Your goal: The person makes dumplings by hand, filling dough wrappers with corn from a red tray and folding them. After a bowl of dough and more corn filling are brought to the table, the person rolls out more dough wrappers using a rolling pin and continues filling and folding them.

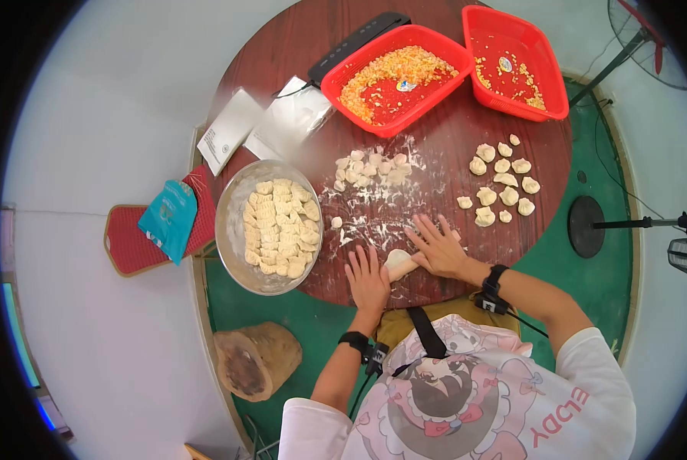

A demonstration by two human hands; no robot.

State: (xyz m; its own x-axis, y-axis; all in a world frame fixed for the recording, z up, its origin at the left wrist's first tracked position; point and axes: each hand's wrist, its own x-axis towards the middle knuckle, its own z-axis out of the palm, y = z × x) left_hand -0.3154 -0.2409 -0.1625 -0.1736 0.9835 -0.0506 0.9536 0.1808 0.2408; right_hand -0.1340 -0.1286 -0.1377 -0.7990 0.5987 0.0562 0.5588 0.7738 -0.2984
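Note:
A pale wooden rolling pin [406, 267] lies slantwise near the table's front edge, over a small round dough wrapper [396, 257]. My right hand [439, 249] rests on the pin's right part with its fingers stretched out and apart. At the pin's other end is my left hand [368, 277], flat, its fingers pointing forward; whether its palm touches the pin is hard to see. A small dough ball [336, 222] lies beyond my left hand. Floured dough pieces [370, 169] are grouped farther back, and several shaped dumplings [506, 179] sit to the right.
A metal bowl [227, 244] of dumplings stands at the left edge. Two red baskets [415, 116] [516, 106] with corn kernels, a black appliance [359, 42] and plastic packs [232, 130] occupy the back. A red chair [125, 239], wooden stump [270, 356] and fan [587, 226] surround the table.

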